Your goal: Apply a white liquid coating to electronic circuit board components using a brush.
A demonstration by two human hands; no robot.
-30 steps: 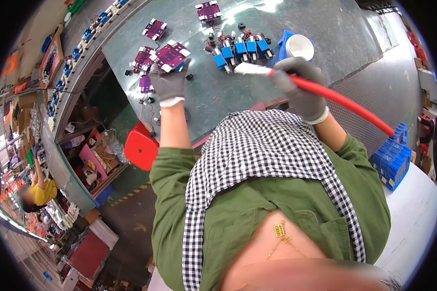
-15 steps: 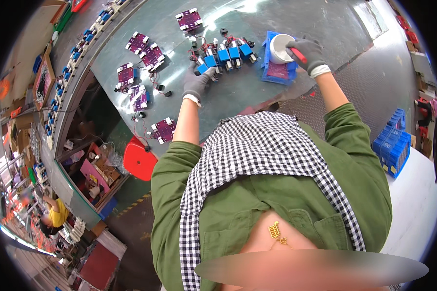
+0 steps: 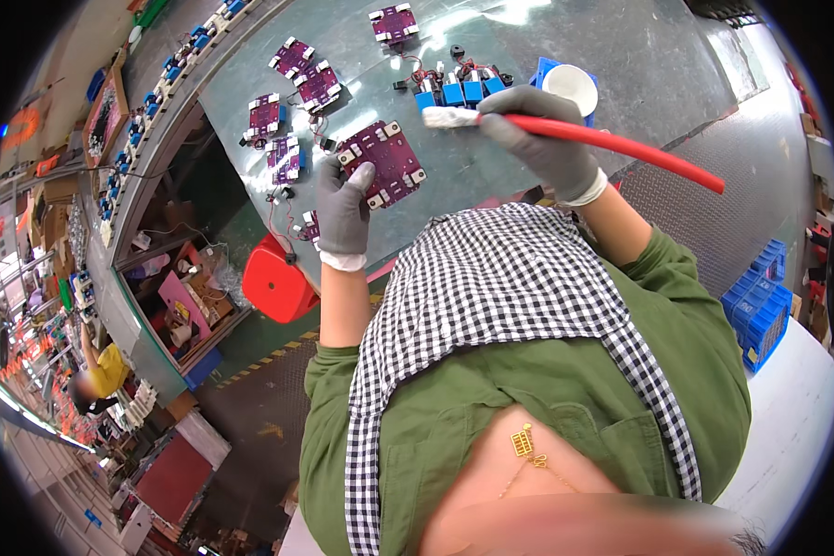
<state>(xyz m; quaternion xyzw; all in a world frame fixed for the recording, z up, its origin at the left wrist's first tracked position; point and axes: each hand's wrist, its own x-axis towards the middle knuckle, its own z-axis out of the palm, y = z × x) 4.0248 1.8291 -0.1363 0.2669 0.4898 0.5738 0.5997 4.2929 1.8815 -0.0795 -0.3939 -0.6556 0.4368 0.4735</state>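
Purple circuit board (image 3: 383,163) lay on the grey worktable (image 3: 491,185), steadied by the gloved left hand (image 3: 343,211), while the right hand (image 3: 547,139) gripped a red-handled brush (image 3: 565,130) just above it; several similar boards (image 3: 296,83) remained further off, seemingly awaiting brushing.

Bright overhead glare, fisheye-warped edges, blurred foreground

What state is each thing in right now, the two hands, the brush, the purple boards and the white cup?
left hand: gloved, fingers holding the purple board
purple board: held flat just over the table, face up
right hand: gloved, closed around the brush handle
brush: red handle, white bristles, lying level in the air above the table
white cup: upright, open, on a blue tray
other purple boards: lying flat on the table, untouched
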